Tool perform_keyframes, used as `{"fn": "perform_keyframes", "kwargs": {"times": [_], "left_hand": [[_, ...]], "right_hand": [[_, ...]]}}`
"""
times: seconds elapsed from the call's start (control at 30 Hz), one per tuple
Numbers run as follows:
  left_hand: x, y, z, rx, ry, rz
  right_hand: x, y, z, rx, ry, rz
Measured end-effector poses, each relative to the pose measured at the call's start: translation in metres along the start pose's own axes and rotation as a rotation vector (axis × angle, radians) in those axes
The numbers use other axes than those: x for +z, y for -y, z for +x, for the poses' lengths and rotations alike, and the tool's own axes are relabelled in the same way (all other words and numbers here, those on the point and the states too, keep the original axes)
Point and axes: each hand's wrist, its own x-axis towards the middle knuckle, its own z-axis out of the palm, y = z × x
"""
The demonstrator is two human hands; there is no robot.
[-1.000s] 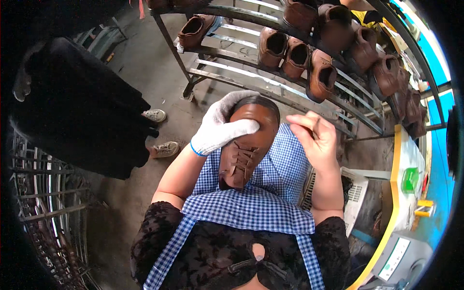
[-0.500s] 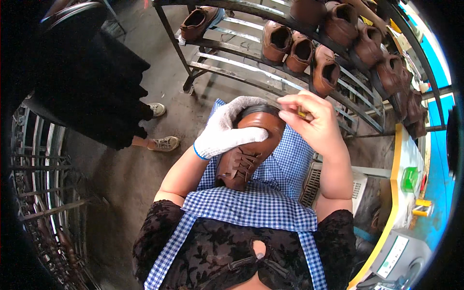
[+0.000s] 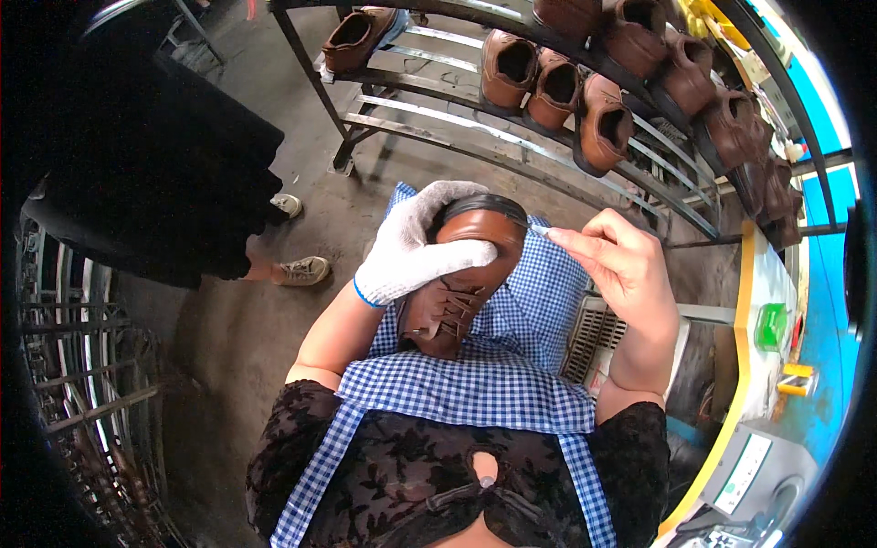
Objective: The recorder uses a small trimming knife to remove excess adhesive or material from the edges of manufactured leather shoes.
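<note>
A brown leather lace-up shoe (image 3: pixel 477 290) rests over my lap, its toe pointing away from me and its black sole edge facing outward. My left hand (image 3: pixel 416 242), in a white knitted glove, grips it around the toe, thumb across the upper and fingers behind the sole. On the right, my bare right hand (image 3: pixel 626 269) pinches a slim tool (image 3: pixel 538 230) with a pale tip; the fingers hide most of it. That tip is at the right side of the toe, by the sole edge. Beneath the shoe lies my blue-and-white checked apron (image 3: pixel 539 292).
A metal rack (image 3: pixel 429 137) ahead carries several brown shoes (image 3: pixel 508 68). Another rack (image 3: pixel 91 402) stands at the left. A person in dark clothing (image 3: pixel 183 173) is nearby at left. To the right, a yellow-edged bench (image 3: pixel 744 320) bears a green container (image 3: pixel 772 327) and a grey device (image 3: pixel 776 475).
My right hand has shifted right and down, opening a gap from the shoe, and the pale tool tip now shows. The whole view has shifted slightly; my left hand keeps its grip.
</note>
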Motion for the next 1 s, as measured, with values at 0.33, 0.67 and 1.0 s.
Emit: {"fn": "perform_keyframes", "kwargs": {"times": [0.33,0.67,1.0], "left_hand": [[0.004,0.001,-0.003,0.012,-0.027,-0.02],[-0.001,0.003,-0.005,0.082,-0.048,0.146],[0.0,0.004,-0.003,0.041,-0.048,0.112]], "right_hand": [[0.002,0.008,0.009,-0.054,-0.063,-0.046],[0.0,0.01,0.004,-0.018,-0.013,-0.075],[0.011,-0.003,0.005,-0.057,-0.03,-0.098]]}}
